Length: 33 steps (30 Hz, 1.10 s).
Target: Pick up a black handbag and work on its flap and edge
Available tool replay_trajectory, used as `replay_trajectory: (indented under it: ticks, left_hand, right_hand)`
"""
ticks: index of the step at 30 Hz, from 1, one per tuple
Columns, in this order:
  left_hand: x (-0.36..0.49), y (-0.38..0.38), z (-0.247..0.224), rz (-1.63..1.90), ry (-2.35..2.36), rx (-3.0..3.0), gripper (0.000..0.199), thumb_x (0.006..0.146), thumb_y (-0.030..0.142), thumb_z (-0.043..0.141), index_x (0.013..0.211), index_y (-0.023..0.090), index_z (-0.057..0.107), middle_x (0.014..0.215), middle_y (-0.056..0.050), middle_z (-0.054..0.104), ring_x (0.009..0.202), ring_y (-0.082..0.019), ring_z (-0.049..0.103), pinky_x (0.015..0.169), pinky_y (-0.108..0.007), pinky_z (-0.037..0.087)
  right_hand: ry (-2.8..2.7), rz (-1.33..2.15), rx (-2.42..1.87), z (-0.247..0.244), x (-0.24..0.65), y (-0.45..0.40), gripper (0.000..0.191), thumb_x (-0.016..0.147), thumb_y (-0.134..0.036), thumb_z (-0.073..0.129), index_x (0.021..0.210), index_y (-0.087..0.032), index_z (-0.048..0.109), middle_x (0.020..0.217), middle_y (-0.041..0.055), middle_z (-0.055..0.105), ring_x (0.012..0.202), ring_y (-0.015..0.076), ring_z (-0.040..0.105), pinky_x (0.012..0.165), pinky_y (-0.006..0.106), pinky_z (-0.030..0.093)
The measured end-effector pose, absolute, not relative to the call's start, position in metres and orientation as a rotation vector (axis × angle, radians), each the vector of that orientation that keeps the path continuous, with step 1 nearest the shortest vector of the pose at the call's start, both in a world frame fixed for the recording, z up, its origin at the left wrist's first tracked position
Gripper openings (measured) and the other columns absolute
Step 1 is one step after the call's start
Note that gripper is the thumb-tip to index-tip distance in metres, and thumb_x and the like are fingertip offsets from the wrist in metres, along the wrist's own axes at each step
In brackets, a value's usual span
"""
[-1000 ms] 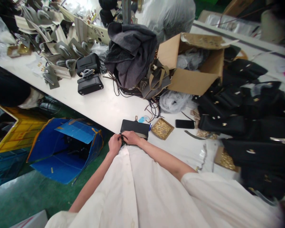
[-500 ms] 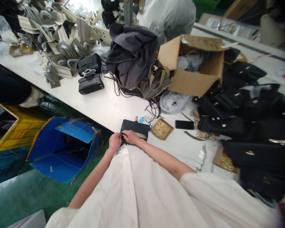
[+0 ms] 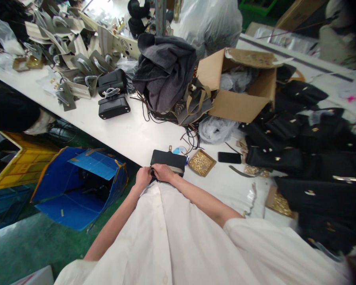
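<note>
A small black bag (image 3: pixel 169 158) lies at the table's near edge, right in front of my body. At its near left corner my left hand (image 3: pixel 142 177) is closed, fingertips pinching the edge. My right hand (image 3: pixel 162 173) reaches over the bag's near side and pinches the same corner, its fingertips meeting those of the left. Whatever small part lies between the fingertips is hidden. A metal clasp piece (image 3: pixel 170 148) sticks out at the bag's far side. Just right of the bag sits a cardboard tray of small gold hardware (image 3: pixel 202 162).
A phone (image 3: pixel 229 157) lies right of the tray, with black bags (image 3: pixel 274 158) piled beyond. An open carton (image 3: pixel 234 103), dark cloth (image 3: pixel 166 71) and two black bags (image 3: pixel 114 106) stand farther back. A blue bin (image 3: pixel 77 211) is on the floor at left.
Both hands keep to the same corner of the bag, with only a slight shift of the fingers. The whole view has moved a little.
</note>
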<state>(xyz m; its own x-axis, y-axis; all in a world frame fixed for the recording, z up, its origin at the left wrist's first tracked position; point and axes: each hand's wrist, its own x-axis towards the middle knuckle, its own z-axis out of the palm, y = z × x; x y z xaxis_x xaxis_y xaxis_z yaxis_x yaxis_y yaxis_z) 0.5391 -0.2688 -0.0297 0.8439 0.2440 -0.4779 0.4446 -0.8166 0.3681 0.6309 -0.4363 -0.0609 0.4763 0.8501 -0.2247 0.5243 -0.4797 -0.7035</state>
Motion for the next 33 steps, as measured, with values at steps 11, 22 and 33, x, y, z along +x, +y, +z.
replay_trajectory:
  ticks: [11, 22, 33]
  left_hand:
    - [0.519, -0.287, -0.023, -0.475, 0.685, 2.559, 0.026, 0.104, 0.021, 0.049, 0.102, 0.022, 0.075, 0.107, -0.012, 0.080, 0.096, -0.025, 0.072, 0.075, -0.036, 0.037]
    - [0.516, -0.293, -0.025, -0.468, 0.705, 2.567, 0.028, 0.105, 0.023, 0.049, 0.102, 0.023, 0.077, 0.099, -0.011, 0.081, 0.090, -0.026, 0.073, 0.072, -0.036, 0.033]
    - [0.503, -0.293, -0.023, -0.482, 0.620, 2.628, 0.028, 0.103, 0.017, 0.050, 0.101, 0.022, 0.077, 0.103, -0.012, 0.082, 0.095, -0.027, 0.074, 0.077, -0.036, 0.036]
  right_hand:
    - [-1.107, 0.887, -2.026, -0.071, 0.640, -0.432, 0.024, 0.105, -0.019, 0.057, 0.117, -0.022, 0.077, 0.114, 0.0076, 0.083, 0.104, 0.0203, 0.076, 0.090, 0.028, 0.051]
    - [-1.042, 0.899, -2.054, -0.074, 0.636, -0.437, 0.029, 0.107, -0.021, 0.054, 0.129, -0.024, 0.074, 0.123, 0.0079, 0.083, 0.112, 0.0210, 0.077, 0.092, 0.027, 0.052]
    - [-1.207, 0.862, -2.135, -0.054, 0.631, -0.439, 0.023, 0.102, -0.029, 0.062, 0.116, -0.024, 0.079, 0.115, 0.0077, 0.084, 0.104, 0.0229, 0.077, 0.085, 0.028, 0.050]
